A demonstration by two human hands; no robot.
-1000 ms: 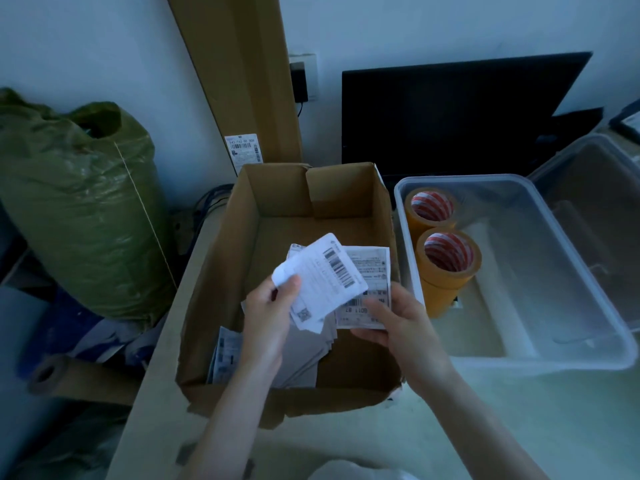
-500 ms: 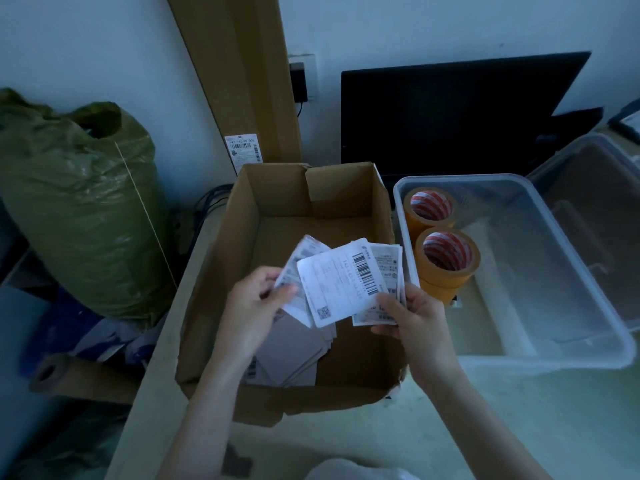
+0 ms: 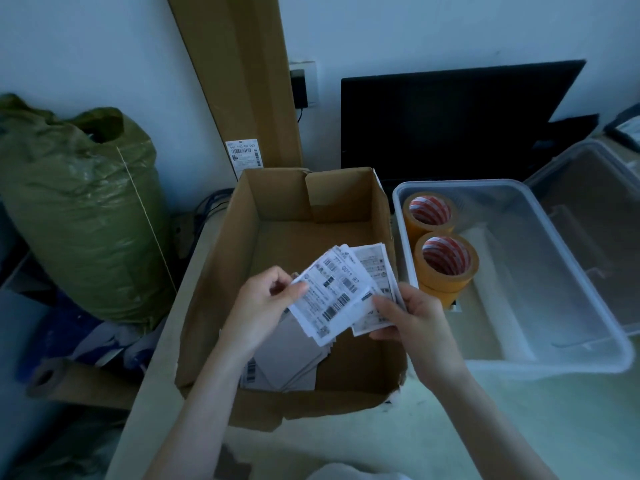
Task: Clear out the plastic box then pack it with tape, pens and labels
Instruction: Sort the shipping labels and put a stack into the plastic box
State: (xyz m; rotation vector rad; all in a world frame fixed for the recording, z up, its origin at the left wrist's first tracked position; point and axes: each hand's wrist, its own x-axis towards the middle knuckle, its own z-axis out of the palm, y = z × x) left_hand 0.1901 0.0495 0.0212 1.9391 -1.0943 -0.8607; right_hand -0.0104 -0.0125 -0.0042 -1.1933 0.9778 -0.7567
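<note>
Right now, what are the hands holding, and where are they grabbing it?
Both hold a fan of labels over the cardboard box: left hand pinches the left edge, right hand grips the lower right corner.

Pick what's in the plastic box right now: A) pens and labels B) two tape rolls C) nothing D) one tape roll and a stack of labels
B: two tape rolls stand at the plastic box's left end; the labels are held by both hands over the cardboard box, and no pens show.
</note>
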